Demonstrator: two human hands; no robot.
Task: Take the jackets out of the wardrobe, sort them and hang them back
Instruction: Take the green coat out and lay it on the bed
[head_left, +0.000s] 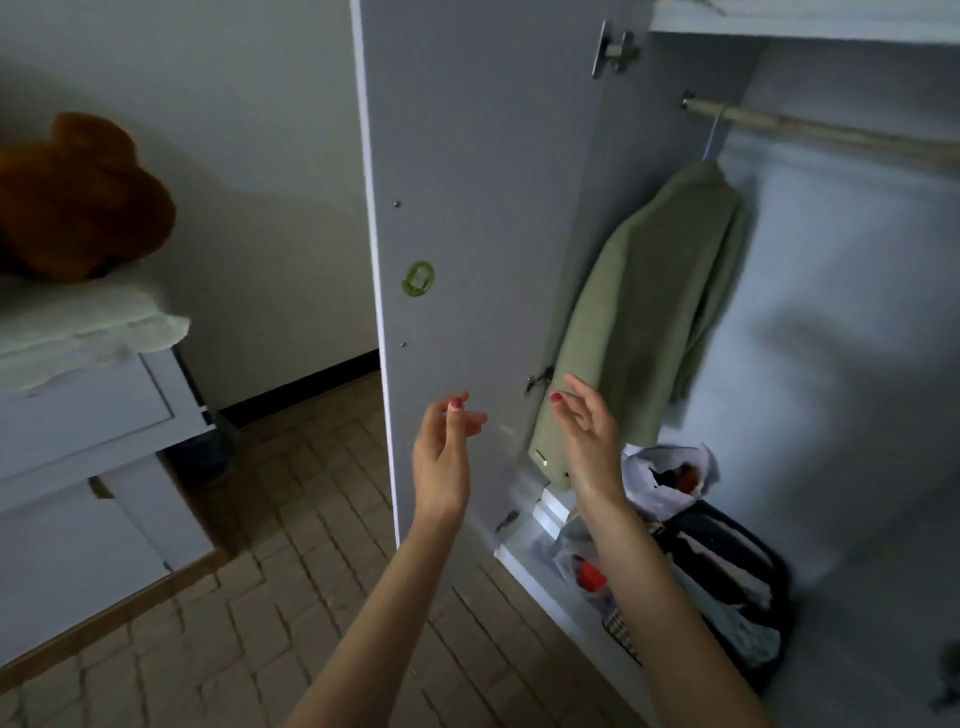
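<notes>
A pale green jacket (654, 312) hangs on a white hanger from the wooden rail (831, 132) at the left end of the open wardrobe. The rest of the rail to its right is bare. My left hand (447, 447) is raised in front of the open wardrobe door (478, 208), fingers relaxed, holding nothing. My right hand (587, 431) is raised just in front of the jacket's lower hem, fingers relaxed and empty; I cannot tell whether it touches the fabric.
On the wardrobe floor lie a dark basket of folded clothes (727, 582), a plastic bag (670, 473) and white boxes (556, 506). A white chest of drawers (78, 441) with a brown plush toy (78, 197) stands at the left. Tiled floor (311, 571) lies below.
</notes>
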